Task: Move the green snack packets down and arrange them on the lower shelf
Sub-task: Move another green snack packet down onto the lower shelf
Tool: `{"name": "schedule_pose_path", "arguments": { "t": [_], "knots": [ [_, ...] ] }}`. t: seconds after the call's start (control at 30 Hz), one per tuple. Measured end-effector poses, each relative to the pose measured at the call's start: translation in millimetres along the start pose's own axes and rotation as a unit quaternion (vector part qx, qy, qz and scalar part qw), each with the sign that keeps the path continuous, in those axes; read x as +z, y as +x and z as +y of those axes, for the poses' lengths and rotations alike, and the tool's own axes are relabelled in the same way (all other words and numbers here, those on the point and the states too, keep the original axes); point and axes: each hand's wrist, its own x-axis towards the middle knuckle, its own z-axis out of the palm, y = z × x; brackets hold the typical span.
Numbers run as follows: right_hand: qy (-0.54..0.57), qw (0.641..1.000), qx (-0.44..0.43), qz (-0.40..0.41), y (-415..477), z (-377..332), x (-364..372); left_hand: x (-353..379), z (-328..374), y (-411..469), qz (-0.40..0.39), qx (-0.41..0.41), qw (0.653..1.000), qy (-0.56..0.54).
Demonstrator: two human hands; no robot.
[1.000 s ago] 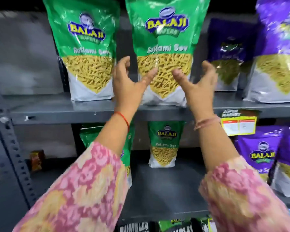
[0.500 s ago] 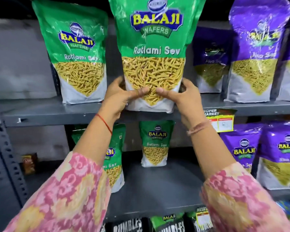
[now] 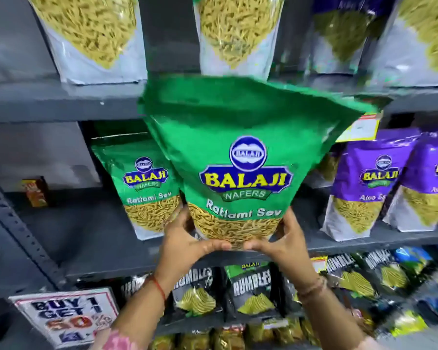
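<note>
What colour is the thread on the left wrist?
Red thread, seen in the head view, on the left hand gripping the green Ratlami Sev packet.

green packet (image 3: 240, 157): balaji ratlami sev | sign (image 3: 66, 317): buy 1 get 1

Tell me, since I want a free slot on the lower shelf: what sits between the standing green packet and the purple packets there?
In the head view, the held green packet, gripped by left hand and right hand, fills that stretch between standing green packet and purple packets.

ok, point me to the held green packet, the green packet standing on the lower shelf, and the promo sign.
Held green packet (image 3: 245, 152), head view, logo.
Standing green packet (image 3: 144, 183), head view, front.
Promo sign (image 3: 68, 317), head view, centre.
</note>
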Motion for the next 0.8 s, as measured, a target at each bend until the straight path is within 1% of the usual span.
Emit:
{"name": "schedule_pose_path", "arguments": {
  "t": [0.07,0.17,0.3,0.47,0.57,0.67,0.73,0.8],
  "knots": [
    [-0.011,0.998,0.054,-0.005,5,39,2,12,-30,15,-0.023,-0.030,0.999,0.007],
    [-0.040,0.994,0.100,-0.005,27,90,8,29,-72,52,-0.056,-0.057,0.997,0.018],
    [-0.059,0.989,0.133,0.005,61,135,18,41,-109,94,-0.083,-0.095,0.992,0.003],
    [-0.065,0.986,0.151,0.004,65,162,25,45,-141,103,-0.118,-0.149,0.982,0.018],
    [-0.060,0.987,0.147,0.016,60,166,29,46,-150,100,-0.120,-0.148,0.981,0.029],
    [-0.075,0.985,0.155,0.016,57,157,30,45,-150,91,-0.112,-0.127,0.983,0.078],
    [-0.093,0.985,0.144,0.026,49,149,31,44,-147,79,-0.089,-0.100,0.988,0.083],
    [-0.145,0.979,0.126,0.072,35,140,38,41,-143,64,-0.051,-0.084,0.992,0.082]
  ]
}}
